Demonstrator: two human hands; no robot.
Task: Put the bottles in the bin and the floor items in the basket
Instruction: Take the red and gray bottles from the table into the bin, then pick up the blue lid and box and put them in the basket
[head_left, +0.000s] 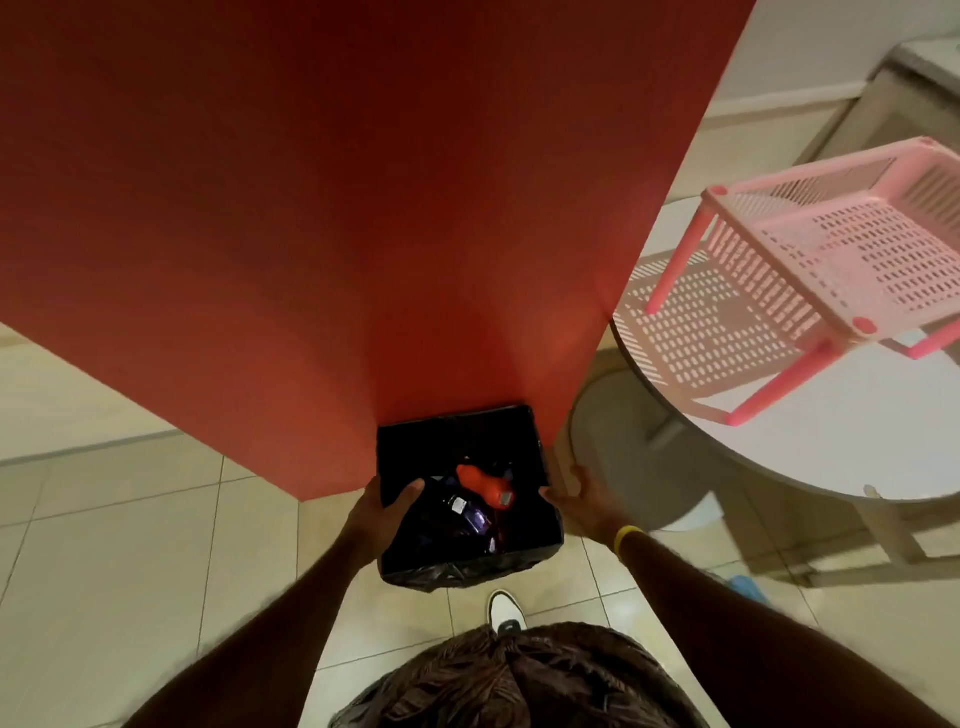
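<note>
A square bin (457, 431) lined with a black bag stands on the tiled floor against a red wall. Inside it lie an orange bottle (480, 484) and a dark purple bottle (470, 514). My left hand (387, 512) grips the bin's left rim, thumb over the edge. My right hand (584, 501) holds the bin's right side, with a yellow band on that wrist. A pink slatted basket (852, 244) on legs stands on the round white table at the right; nothing shows inside it.
The red wall (363, 208) fills the upper view. A round white table (831, 441) with its base stands close to the right of the bin. A blue item (745, 584) lies on the floor under my right arm. My white shoe (506, 610) is just behind the bin.
</note>
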